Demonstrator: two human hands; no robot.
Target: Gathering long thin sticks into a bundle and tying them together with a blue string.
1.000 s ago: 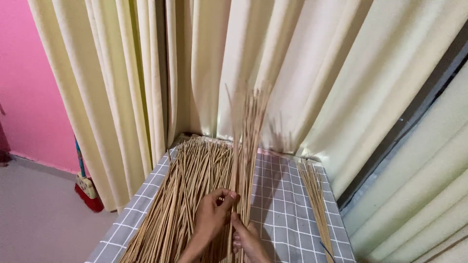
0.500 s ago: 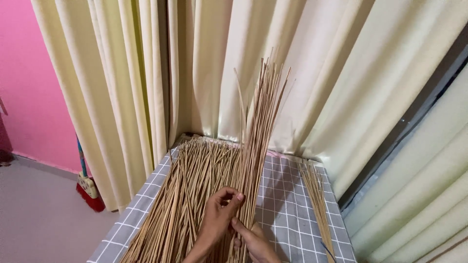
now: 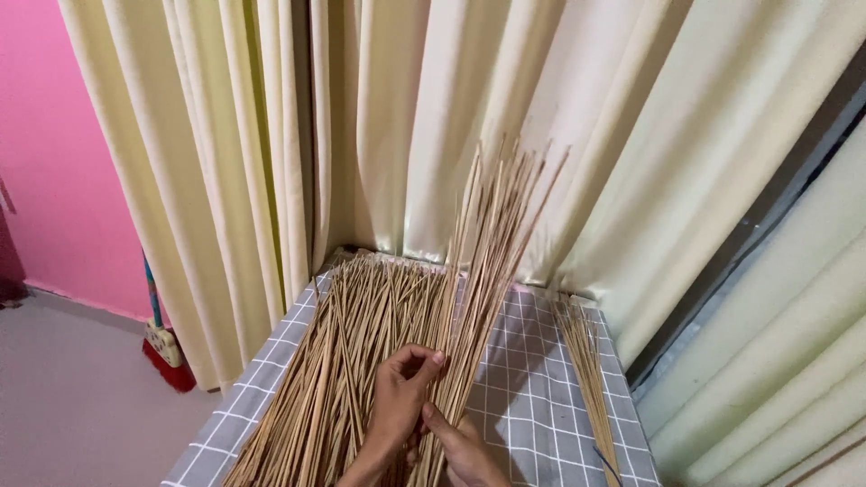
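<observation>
Hands: left hand [image 3: 401, 397] and right hand [image 3: 465, 446], fingers clenched around a raised bundle of sticks [image 3: 492, 243]
Risk: loose grip could let sticks slide out
Counter: big stick pile [image 3: 347, 352] may scatter
Far: fanned tips near curtain [image 3: 622, 135], could snag

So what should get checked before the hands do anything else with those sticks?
1. Left hand grips the raised bundle: ok.
2. Right hand steadies the bundle's base: ok.
3. Bundle tips even: not ok, they fan out.
4. Bundle tips clear of the curtain: cannot tell.
5. Big pile lies on the checked cloth: ok.
6. Small pile apart at the right edge: ok.
</observation>
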